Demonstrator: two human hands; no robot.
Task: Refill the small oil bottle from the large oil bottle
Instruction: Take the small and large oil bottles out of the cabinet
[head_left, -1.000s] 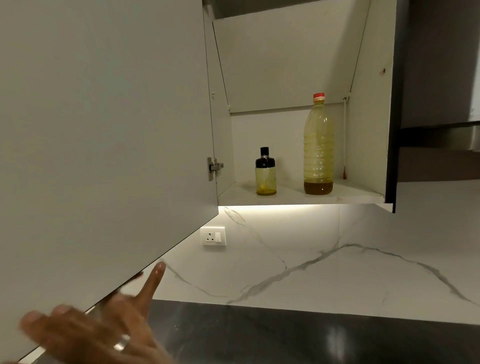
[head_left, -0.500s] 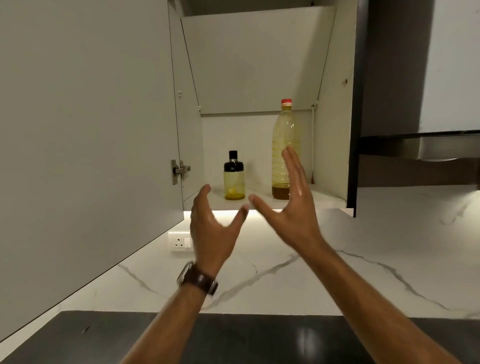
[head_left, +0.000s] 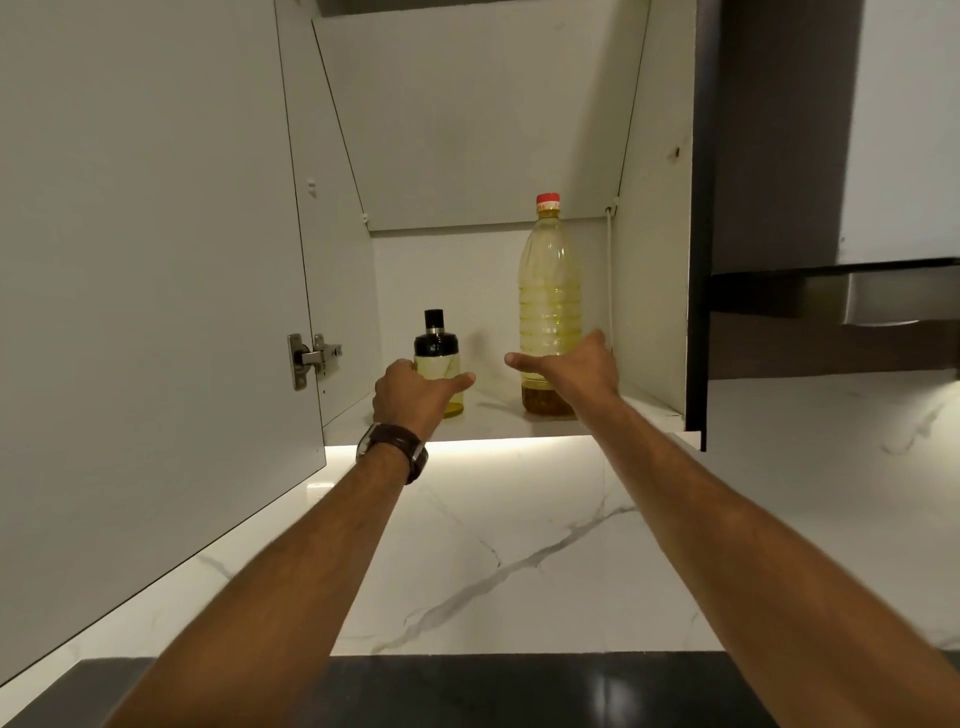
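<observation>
The small oil bottle (head_left: 436, 345), clear with a black cap and a little yellow oil, stands on the open cabinet's bottom shelf (head_left: 493, 418). My left hand (head_left: 415, 392) wraps its lower body, thumb across the front and fingers round the left side. To its right stands the large oil bottle (head_left: 548, 291), tall clear plastic with a red cap and dark sediment at the bottom. My right hand (head_left: 571, 371) closes round its lower part, the thumb at its left edge. Both bottles are upright on the shelf.
The cabinet door (head_left: 145, 260) hangs open on the left, its hinge (head_left: 311, 358) near my left hand. The cabinet's right wall (head_left: 654, 234) is close to the large bottle. Below are a marble backsplash (head_left: 519, 545) and a dark countertop (head_left: 519, 691).
Both hands have moved up and forward from below the shelf into the cabinet, the left onto the small bottle and the right onto the large one. The view has shifted closer.
</observation>
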